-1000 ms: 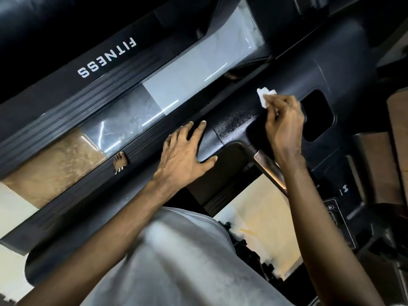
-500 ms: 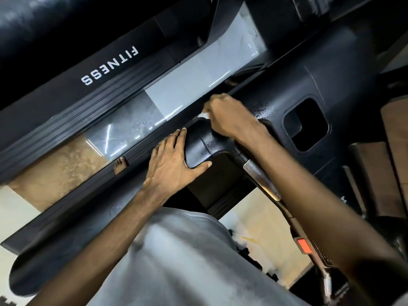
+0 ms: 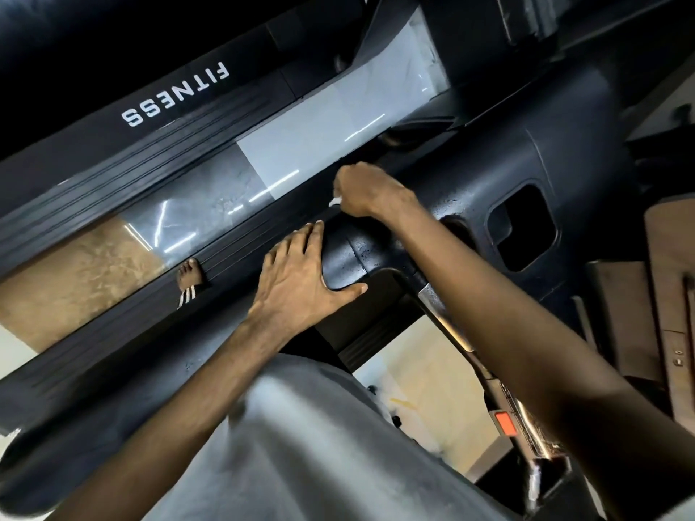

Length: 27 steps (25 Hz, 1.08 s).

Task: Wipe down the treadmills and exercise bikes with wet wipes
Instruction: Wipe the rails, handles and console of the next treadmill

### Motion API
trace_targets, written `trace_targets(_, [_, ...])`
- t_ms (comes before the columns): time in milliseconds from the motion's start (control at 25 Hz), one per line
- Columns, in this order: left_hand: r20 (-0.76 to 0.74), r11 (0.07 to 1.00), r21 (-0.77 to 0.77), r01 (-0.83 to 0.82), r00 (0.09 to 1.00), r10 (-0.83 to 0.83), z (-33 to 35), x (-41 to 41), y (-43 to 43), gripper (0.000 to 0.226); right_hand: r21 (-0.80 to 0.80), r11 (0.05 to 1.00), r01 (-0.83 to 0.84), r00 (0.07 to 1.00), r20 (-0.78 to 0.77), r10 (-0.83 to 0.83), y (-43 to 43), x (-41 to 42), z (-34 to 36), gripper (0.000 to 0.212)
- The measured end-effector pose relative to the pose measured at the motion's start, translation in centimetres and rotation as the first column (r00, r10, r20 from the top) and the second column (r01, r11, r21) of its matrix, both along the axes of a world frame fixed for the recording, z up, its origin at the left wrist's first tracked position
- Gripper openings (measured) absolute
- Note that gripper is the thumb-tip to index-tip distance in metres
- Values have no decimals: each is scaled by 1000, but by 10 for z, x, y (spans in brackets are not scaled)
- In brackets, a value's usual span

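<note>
Hands, two, bare. Left hand [image 3: 301, 280]: fingers straight, palm laid flat on the rounded black shoulder of the treadmill console [image 3: 564, 163], thumb spread along its near edge; grasps nothing. Right hand [image 3: 370, 193]: fingers curled round the wet wipe [image 3: 334, 201], of which only a small white corner shows at the hand's left side, held against the console's far-left edge just beyond the left fingertips. Step in hand, as judged: wiping the console housing; wet speckles show on the plastic right of the hand. Next move likely calls for a firm drag along the housing toward the cup recess [image 3: 522, 227] and the metal grip bar [image 3: 443, 314], left hand bracing. Hard to make out: most of the wipe, buried in the fist; the right fingertips; the panel by the orange button [image 3: 506, 424], cut off by the forearm; exercise bikes, none identifiable
</note>
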<state>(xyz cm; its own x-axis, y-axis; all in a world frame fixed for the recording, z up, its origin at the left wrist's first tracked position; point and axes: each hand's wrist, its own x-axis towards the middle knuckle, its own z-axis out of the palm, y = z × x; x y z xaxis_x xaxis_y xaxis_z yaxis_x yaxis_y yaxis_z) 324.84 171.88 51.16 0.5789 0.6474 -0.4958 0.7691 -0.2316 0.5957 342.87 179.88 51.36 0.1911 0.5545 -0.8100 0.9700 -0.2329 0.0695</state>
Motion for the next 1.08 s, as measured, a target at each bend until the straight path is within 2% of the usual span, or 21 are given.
trace_targets(80, [15, 1000, 5, -9, 1000, 9, 0, -1, 1, 119, -63, 998, -23, 1000, 16, 24, 8, -8, -7, 31])
trace_targets(160, [26, 1000, 10, -15, 1000, 15, -2, -3, 1, 120, -44, 999, -3, 995, 96, 7, 10, -3, -7, 33])
trace_targets(320, [32, 1000, 9, -12, 999, 12, -7, -3, 1, 121, 149, 979, 140, 957, 234, -173, 0, 28, 14, 32])
trace_targets(400, [40, 1000, 0, -15, 999, 15, -9, -3, 1, 122, 293, 934, 203, 931, 236, -277, -11, 39, 26, 27])
trace_targets(480, [51, 1000, -14, -19, 999, 19, -8, -4, 2, 121, 466, 866, 183, 938, 180, -295, -31, 37, 32, 27])
trace_targets(560, [56, 1000, -15, -17, 998, 18, -8, -5, 3, 121, 631, 745, 217, 948, 45, -314, -64, 24, 38, 25])
trace_targets(640, [58, 1000, -12, -15, 998, 15, -8, -4, 3, 121, 753, 587, 297, 920, -62, -386, -101, 15, 46, 24])
trace_targets(760, [59, 1000, -12, -23, 998, 23, -8, -4, 2, 119, 861, 314, 400, 794, -155, -589, -137, 21, 55, 24])
trace_targets(880, [69, 999, -12, -34, 997, 35, -7, -4, 1, 118, 852, 63, 520, 632, -334, -699, -147, 17, 51, 19])
trace_targets(960, [69, 999, -18, -42, 997, 43, -7, -3, 0, 117, 814, -40, 579, 565, -436, -701, -148, 9, 48, 16])
trace_targets(1080, [62, 998, -23, -55, 996, 56, -8, -3, 1, 116, 782, -159, 603, 469, -509, -722, -143, 8, 45, 13])
